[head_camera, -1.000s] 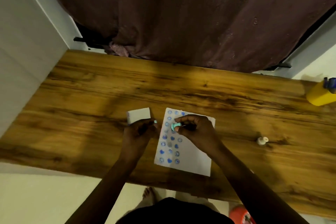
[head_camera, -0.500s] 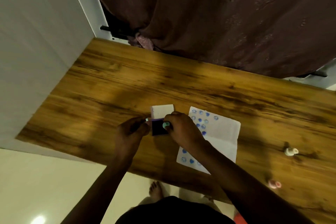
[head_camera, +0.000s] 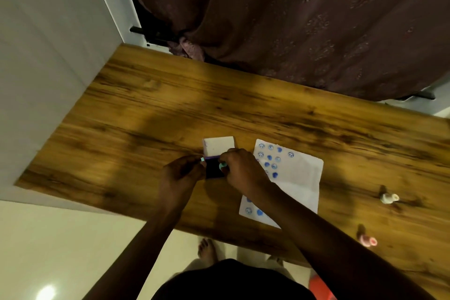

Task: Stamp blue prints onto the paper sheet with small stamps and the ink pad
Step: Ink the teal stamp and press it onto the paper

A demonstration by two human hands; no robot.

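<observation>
Teal stamp (head_camera: pixel 222 166), lifted off the paper sheet (head_camera: pixel 295 178) a second ago, is now pressing into the ink pad (head_camera: pixel 214 170), pinched by the right hand (head_camera: pixel 243 173); left hand (head_camera: pixel 181 175) is pinching another teal stamp (head_camera: pixel 202 159), indicating re-inking.

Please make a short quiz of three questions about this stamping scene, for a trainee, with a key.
1. True or false: the right hand presses a teal stamp on the ink pad.
2. Which lies farther right on the table: (A) white stamp, (B) paper sheet?
3. What colour are the prints?

Key: 1 true; 2 A; 3 blue.
</observation>
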